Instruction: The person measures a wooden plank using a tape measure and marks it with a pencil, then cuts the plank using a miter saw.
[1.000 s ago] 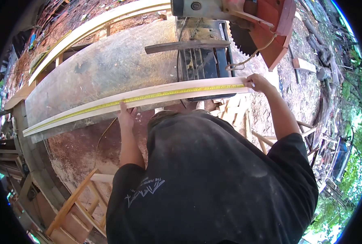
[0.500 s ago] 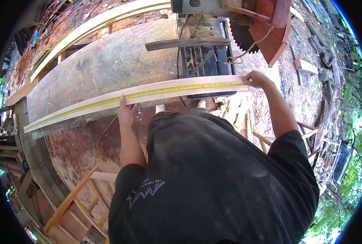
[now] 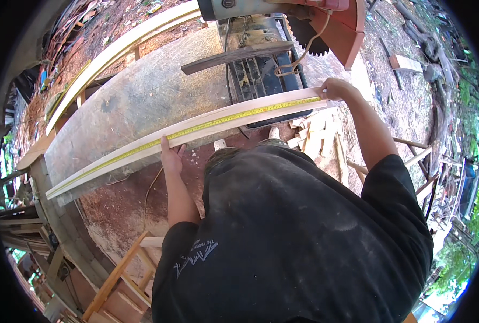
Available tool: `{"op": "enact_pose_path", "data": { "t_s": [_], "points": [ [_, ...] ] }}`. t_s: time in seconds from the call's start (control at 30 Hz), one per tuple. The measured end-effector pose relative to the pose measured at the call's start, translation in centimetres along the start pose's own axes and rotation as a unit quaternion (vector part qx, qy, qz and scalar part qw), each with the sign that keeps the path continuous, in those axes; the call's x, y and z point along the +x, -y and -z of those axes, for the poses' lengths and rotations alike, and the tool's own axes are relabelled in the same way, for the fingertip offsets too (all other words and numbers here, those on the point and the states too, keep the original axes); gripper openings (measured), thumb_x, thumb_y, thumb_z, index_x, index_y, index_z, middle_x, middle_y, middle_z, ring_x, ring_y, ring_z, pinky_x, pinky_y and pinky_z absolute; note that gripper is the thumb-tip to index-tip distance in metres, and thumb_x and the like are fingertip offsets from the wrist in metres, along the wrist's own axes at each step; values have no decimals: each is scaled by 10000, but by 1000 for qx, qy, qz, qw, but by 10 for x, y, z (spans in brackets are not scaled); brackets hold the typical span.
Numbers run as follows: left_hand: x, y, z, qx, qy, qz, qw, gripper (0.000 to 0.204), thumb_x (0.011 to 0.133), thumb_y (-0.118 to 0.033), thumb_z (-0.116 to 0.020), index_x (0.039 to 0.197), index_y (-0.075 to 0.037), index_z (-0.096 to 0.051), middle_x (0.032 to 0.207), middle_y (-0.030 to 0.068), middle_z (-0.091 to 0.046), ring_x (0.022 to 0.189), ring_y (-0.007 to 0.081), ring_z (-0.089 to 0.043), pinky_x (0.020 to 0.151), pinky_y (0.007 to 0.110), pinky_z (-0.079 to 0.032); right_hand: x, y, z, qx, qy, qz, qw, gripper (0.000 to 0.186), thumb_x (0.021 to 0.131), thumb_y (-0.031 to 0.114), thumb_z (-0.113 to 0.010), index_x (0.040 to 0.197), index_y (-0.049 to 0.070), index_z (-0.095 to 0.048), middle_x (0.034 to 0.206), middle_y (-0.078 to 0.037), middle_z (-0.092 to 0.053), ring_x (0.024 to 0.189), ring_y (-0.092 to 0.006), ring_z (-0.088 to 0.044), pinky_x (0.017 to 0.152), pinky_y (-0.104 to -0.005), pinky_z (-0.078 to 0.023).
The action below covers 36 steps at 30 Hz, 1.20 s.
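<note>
A long pale wooden board (image 3: 271,102) lies slantwise along the near edge of a grey sheet-topped table (image 3: 137,86). Stretched along its face is the yellow blade of a tape measure (image 3: 223,121). My right hand (image 3: 335,90) is closed around the tape at the board's right end; its fingertips are partly hidden. Farther left, my left hand (image 3: 172,160) grips the board's near edge, one digit on top by the tape and the others lower down.
A power saw with a toothed round blade (image 3: 308,36) and red guard (image 3: 344,40) stands beyond the board's right part. A dark wood strip (image 3: 234,57) lies before it. Pale offcuts (image 3: 317,137) litter the ground; a wooden frame (image 3: 118,274) stands lower left.
The whole view has shifted and turned a little, so the board slopes more steeply. Both hands keep their places on the board and tape.
</note>
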<state>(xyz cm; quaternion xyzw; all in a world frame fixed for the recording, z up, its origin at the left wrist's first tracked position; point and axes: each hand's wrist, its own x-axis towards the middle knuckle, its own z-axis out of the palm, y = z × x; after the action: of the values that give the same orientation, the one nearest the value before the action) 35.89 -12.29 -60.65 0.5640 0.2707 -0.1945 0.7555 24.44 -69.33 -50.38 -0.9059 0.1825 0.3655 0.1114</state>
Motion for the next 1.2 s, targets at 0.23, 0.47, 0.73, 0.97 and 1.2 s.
{"op": "enact_pose_path", "data": {
  "t_s": [0.23,0.47,0.73,0.97,1.2],
  "points": [
    [0,-3,-1,6,21,4,1000,501,911,-506,-568,1270,-161,-508,1178,14,-619,1022,142,-629,792,317,-534,6,3,-2,-9,3,-10,1000,315,760,275,-704,976,47,-721,825,-152,-707,769,-294,-680,705,-391,-522],
    [5,-6,1,11,18,26,999,517,889,-510,-579,1270,-167,-509,1193,11,-607,1050,163,-613,828,351,-526,12,-3,-10,-41,-17,11,999,359,818,338,-636,877,-5,-727,854,-200,-687,784,-348,-668,715,-438,-523],
    [4,-6,1,35,29,28,999,578,849,-619,-597,1252,-210,-528,1148,-22,-618,1008,147,-622,816,332,-517,4,8,1,-55,10,1,998,328,801,300,-652,913,2,-731,897,-191,-695,825,-338,-675,731,-429,-527],
    [7,-9,0,54,46,48,996,587,853,-639,-585,1254,-213,-537,1127,-36,-638,998,132,-629,805,305,-512,22,-8,-14,-56,2,-17,998,346,746,313,-710,967,48,-720,833,-154,-706,776,-296,-682,707,-402,-527],
    [0,-12,-8,51,31,45,997,553,858,-624,-588,1216,-203,-556,1114,-26,-650,966,121,-642,765,288,-519,14,5,-6,-34,12,-49,998,349,752,300,-695,989,45,-718,841,-160,-709,816,-297,-689,730,-409,-525]
  ]
}}
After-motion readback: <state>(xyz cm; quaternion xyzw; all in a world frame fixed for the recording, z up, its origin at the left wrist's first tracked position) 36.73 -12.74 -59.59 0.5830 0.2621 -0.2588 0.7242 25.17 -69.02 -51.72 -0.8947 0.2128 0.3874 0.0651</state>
